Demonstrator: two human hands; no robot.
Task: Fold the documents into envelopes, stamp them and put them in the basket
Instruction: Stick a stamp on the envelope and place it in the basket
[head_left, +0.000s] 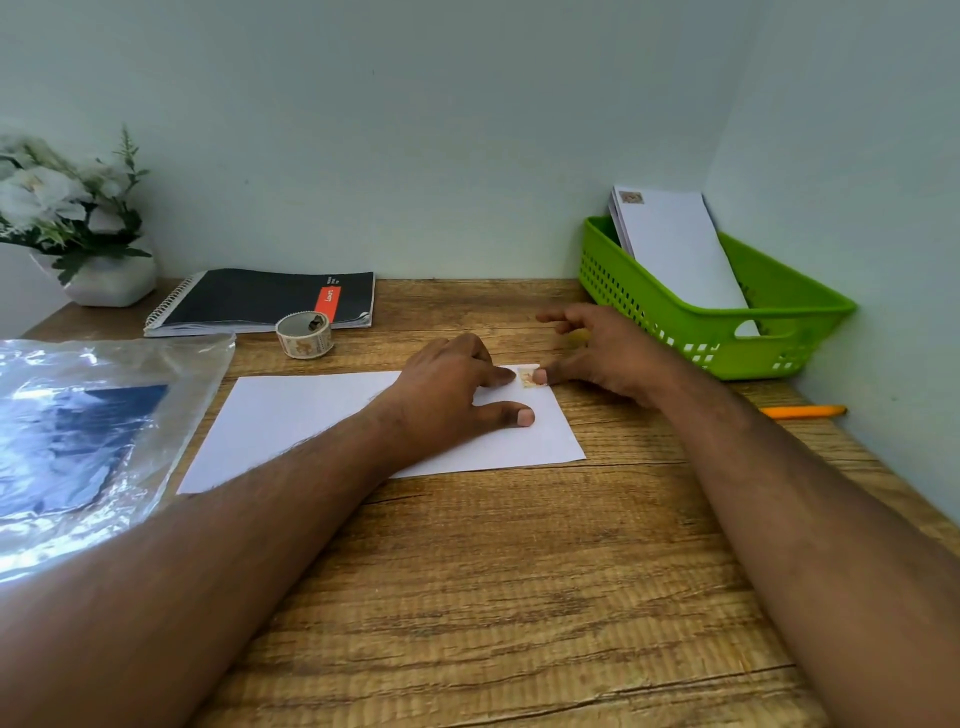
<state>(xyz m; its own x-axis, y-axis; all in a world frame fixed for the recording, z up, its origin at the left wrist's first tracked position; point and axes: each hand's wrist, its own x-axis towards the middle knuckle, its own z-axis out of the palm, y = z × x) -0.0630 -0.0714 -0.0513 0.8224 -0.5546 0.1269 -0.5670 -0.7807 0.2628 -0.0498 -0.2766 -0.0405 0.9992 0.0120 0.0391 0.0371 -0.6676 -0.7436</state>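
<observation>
A white envelope lies flat on the wooden tabletop, about midway between its left and right edges and nearer the far edge than the near one. A small stamp sits at the envelope's far right corner.

The left hand rests on the right half of the envelope, its forefinger laid against the stamp's left side and its thumb flat on the paper nearer the camera; its grip is apart, the fingers pressing and not curled round anything. The right hand reaches in from the right, one fingertip touching the stamp's right side while the other fingers spread loosely above the wood; its grip is likewise apart, holding nothing.

A green basket stands in the far right corner of the tabletop, against the wall, with 1 stamped envelope leaning upright in it; more may stand behind it, but that cannot be told. A roll of stamps stands just beyond the flat envelope, in front of a spiral notebook near the far edge. A shiny plastic sleeve lies at the left edge, a flower pot occupies the far left corner, and an orange pencil lies by the right edge.
</observation>
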